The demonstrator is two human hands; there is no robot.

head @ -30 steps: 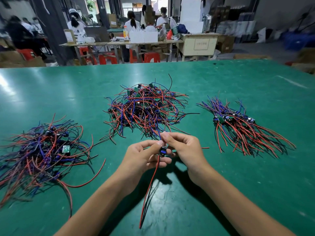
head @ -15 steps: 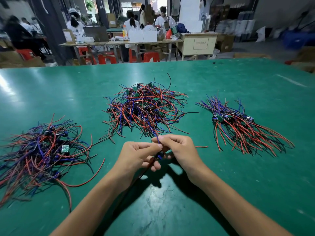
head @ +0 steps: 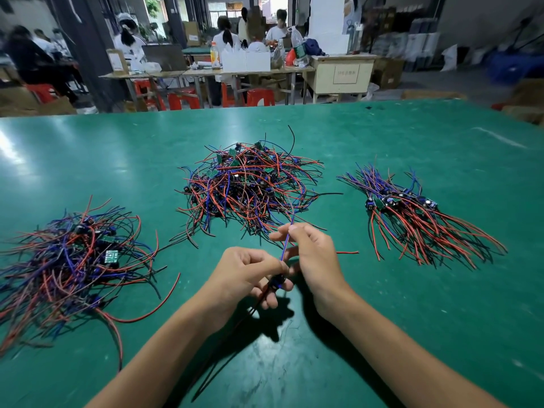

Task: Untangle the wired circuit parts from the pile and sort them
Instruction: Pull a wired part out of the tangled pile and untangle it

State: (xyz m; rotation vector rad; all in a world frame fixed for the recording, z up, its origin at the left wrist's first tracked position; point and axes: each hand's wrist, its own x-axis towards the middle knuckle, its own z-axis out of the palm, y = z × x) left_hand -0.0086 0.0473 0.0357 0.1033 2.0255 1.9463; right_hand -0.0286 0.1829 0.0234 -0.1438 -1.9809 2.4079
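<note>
Since half a second ago: right hand (head: 312, 254) has slid up the blue/red leads (head: 286, 245), fingertips now pinching them higher, towards the middle pile; part (head: 276, 282) sits lower in the left hand (head: 247, 275), whose fingers curl round it. Red and black tails (head: 235, 328) hang below the left hand over the near worktop (head: 441, 334).

Risks, my read:
- Blue/red leads run up towards the middle pile (head: 250, 187); can't tell if their tips are free of it. If not, pulling drags neighbours out and re-knots them.
- Hard tug on thin wire against a gripped part could strain the solder joint.
- Loose red wire (head: 347, 252) lies just right of the right hand; a sweep of the arm could carry it into the sorted bundle.
- Hanging tails could snag on the left pile (head: 70, 260) if the part swings that way.

Counts:
- Heaps: 3. Tangled left, tangled middle, combed bundle (head: 412, 213) right.
- Parts in hand: 1.
- Stray wires on worktop: 1.
- Parts per heap: too dense to count.
</note>
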